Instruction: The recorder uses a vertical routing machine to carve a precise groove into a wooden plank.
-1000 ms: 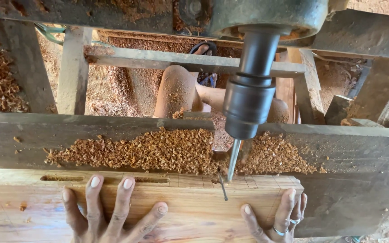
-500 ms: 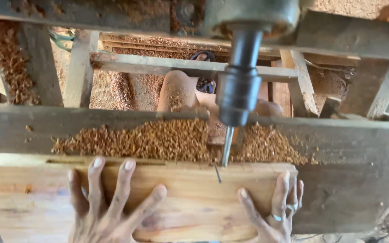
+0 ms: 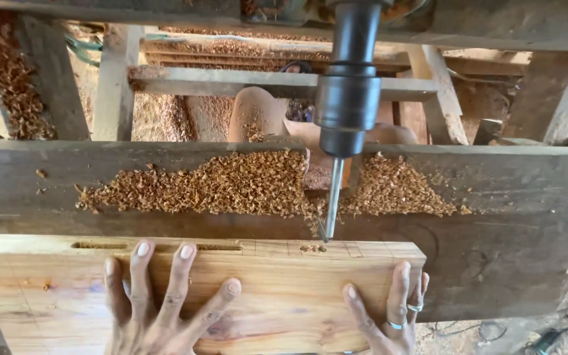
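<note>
Two hands pressed flat, fingers spread wide, on one plank (image 3: 284, 289): left hand (image 3: 159, 309) at 7 o'clock, right hand (image 3: 389, 315) at 5. Two rings there. One drill bit (image 3: 332, 200) above, one sawdust heap (image 3: 231, 187) beyond.

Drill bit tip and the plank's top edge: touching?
Apart. Head view shows the drill bit tip above the plank, dark bench visible between it and the edge.
</note>
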